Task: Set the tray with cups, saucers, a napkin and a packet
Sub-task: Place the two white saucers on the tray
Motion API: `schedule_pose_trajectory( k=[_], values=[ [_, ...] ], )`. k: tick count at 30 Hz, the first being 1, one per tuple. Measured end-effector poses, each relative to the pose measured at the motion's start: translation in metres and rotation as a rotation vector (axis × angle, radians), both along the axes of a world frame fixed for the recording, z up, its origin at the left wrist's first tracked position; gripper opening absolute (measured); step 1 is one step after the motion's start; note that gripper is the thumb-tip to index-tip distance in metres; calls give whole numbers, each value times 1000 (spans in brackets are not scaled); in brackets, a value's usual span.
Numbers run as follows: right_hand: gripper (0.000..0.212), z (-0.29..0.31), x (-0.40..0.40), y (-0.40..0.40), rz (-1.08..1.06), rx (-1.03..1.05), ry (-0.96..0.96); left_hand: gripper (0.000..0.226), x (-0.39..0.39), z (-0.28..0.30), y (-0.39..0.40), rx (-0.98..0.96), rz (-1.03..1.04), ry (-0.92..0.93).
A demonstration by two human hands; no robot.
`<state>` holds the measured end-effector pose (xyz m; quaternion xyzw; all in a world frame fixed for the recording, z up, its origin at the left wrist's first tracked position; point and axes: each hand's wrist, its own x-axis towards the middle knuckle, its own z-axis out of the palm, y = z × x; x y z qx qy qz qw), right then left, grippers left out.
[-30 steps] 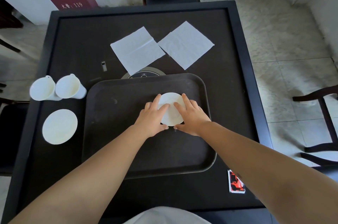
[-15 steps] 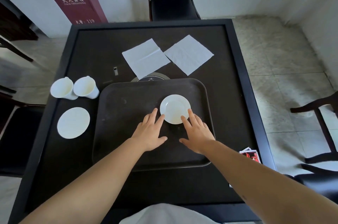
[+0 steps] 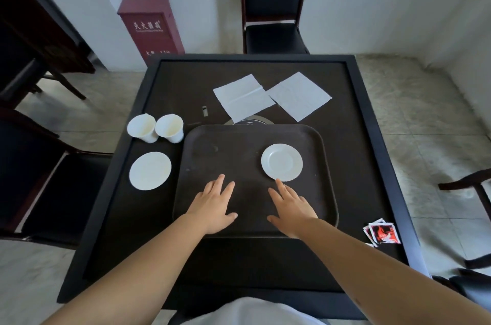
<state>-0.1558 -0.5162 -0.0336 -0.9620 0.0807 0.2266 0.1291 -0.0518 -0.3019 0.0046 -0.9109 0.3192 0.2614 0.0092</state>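
Both empty: left hand (image 3: 212,208) and right hand (image 3: 292,209) flat, fingers spread, over tray (image 3: 212,149). One saucer (image 3: 281,162) on tray, frame centre-right. Second saucer (image 3: 150,170) off tray, left of centre; nearer left hand, likely next.

tray's (image 3: 202,165) left half bare, saucer (image 3: 282,162) occupying right

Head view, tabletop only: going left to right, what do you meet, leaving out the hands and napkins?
Off-tray saucer → two cups (they overlap it in left-right position, sitting farther back) → tray → saucer on the tray → packets near the table's right edge.
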Motion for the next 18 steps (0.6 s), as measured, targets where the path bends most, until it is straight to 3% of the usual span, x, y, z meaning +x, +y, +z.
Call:
schedule_pose_trajectory(
  k=[18],
  values=[
    [78, 30, 89, 171, 257, 46, -20, 83, 35, 7, 187, -42, 232, -46]
  ],
)
